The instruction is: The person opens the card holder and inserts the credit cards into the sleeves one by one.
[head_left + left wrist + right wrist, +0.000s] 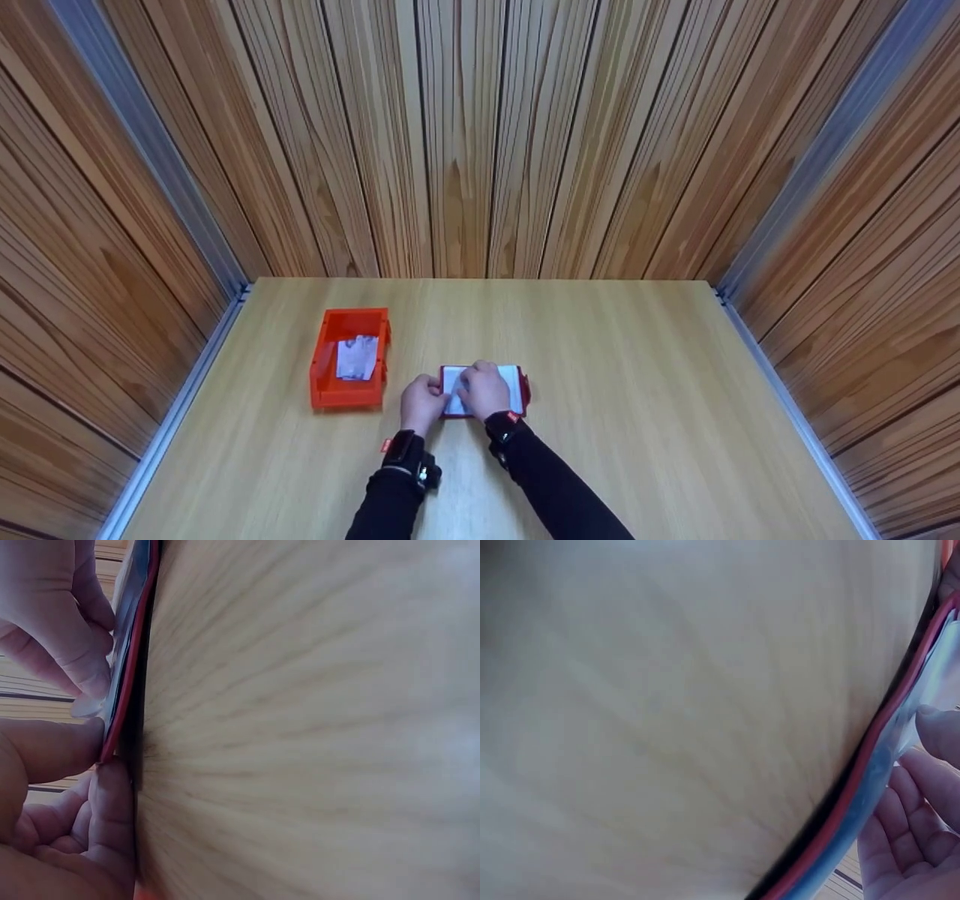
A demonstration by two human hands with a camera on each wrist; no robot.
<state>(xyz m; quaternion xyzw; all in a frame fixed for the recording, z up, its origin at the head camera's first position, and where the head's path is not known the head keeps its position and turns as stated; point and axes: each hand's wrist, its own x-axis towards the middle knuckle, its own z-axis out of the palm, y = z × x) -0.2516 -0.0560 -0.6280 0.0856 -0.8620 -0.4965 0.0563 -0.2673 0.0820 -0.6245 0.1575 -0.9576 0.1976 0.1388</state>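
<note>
A flat, thin red-edged wallet-like case [514,382] with a whitish, glossy upper face lies on the table in front of me. My left hand [421,403] grips its left edge; in the left wrist view the thumb is on top of the red edge [133,660] and the fingers lie beneath. Over the case is my right hand [486,388], its thumb and forefinger pinching a thin pale piece [88,706] close to the left hand. That piece is mostly hidden by the fingers, so its kind is unclear. In the right wrist view the shiny bluish surface [859,821] runs beside the curled fingers.
An orange open bin [319,386] stands to the left of the hands, with a clear or whitish packet [357,358] inside. The wooden table [637,420] stretches to both sides. Wood-panelled walls [457,150] and metal rails [169,450] enclose it.
</note>
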